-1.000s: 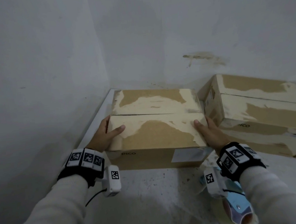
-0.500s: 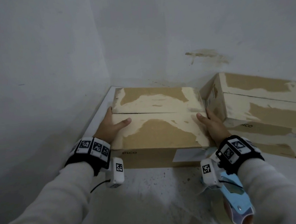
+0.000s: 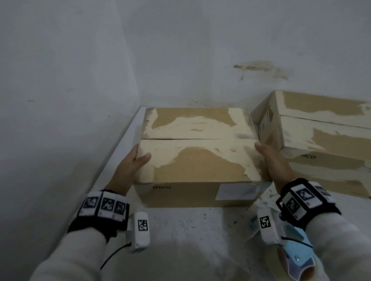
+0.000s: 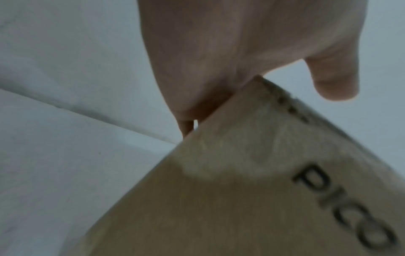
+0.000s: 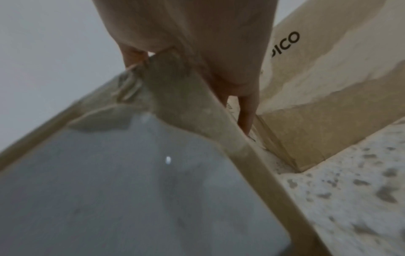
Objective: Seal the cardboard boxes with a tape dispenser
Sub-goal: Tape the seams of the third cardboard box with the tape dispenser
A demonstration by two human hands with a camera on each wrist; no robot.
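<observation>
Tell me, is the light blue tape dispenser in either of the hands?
No, the light blue tape dispenser lies on the table while both hands grip the brown cardboard box.

Speckled white table (image 3: pixel 189 242) in a corner of grey walls (image 3: pixel 50 85), brownish stain (image 3: pixel 261 69) on the far one.

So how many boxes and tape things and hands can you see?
Cardboard boxes: 2, the left box held at its ends by both hands, and the right box beside it
Tape dispensers: 1, the blue tape dispenser
Hands: 2, the left hand and the right hand
Total: 5
</observation>
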